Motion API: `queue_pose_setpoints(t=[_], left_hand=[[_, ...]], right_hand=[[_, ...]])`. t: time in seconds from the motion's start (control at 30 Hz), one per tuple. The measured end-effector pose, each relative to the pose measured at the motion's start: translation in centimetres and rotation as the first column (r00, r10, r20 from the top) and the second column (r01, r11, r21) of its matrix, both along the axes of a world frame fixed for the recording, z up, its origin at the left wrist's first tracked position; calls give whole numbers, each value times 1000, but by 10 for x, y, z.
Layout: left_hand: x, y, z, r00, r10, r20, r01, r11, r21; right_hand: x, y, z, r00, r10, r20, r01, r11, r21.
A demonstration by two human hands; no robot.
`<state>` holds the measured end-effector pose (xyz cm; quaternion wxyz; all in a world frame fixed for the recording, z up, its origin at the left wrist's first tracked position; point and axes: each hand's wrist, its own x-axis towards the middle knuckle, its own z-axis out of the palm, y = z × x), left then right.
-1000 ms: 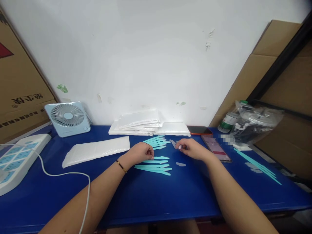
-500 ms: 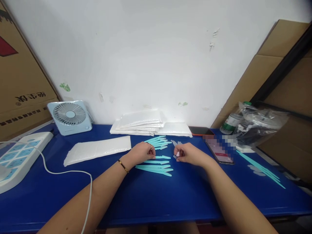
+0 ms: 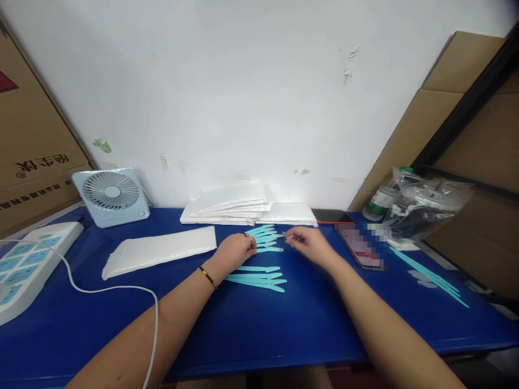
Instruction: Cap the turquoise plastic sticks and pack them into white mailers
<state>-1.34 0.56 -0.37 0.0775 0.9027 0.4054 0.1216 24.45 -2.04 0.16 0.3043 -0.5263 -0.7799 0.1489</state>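
My left hand is closed over the handles of turquoise, slender eyebrow razors, whose tips fan out to the right. Its fingers hide the handle ends, and one razor with a pale tip lies lowest in this fan. Below it, several more razors rest on the table with their tips pointing right. Just right of the fan, my right hand is pinched around a small translucent cap near the razor tips. Blur leaves the cap's outline unclear.
White wrapped packs are stacked by the wall, and one flat pack lies left. A fan, power strip and loose white cable are leftward. Rightward are phones, a bagged item and more razors.
My left hand has moved slightly away from me, and a razor has joined the upper fan. My right hand has shifted toward the razor tips with the translucent cap.
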Motion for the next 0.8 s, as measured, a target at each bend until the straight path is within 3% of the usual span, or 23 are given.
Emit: queue_pose_setpoints(t=[0.07,0.13,0.23,0.37,0.43,0.53,0.6,0.73,0.8], left_hand=[[-1,-2,4,1000,20,12,-21,999,40],[-2,-5,9,998,21,63,-22,1000,19],[-6,-10,18,995,-44,95,59,985,-163],[-10,-13,20,991,-111,75,132,907,-400],[-9,-12,17,993,-89,76,113,902,-418],[-6,-10,13,996,-56,76,79,935,-345],[-4,-9,11,996,-46,78,67,951,-301],[-2,-10,11,995,-49,84,72,954,-293],[-2,-10,12,995,-54,82,75,958,-278]], right_hand=[[22,2,7,987,-159,32,155,984,88],[39,4,10,976,-181,119,174,982,67],[45,9,5,966,-121,229,127,992,-11],[36,15,-5,947,-130,295,151,987,-49],[36,15,-4,935,-155,320,183,981,-60],[38,10,1,923,-196,331,237,968,-88],[37,6,4,950,-159,269,205,967,-152],[23,1,3,997,28,69,-3,940,-340],[16,-1,3,997,75,31,-58,929,-365]])
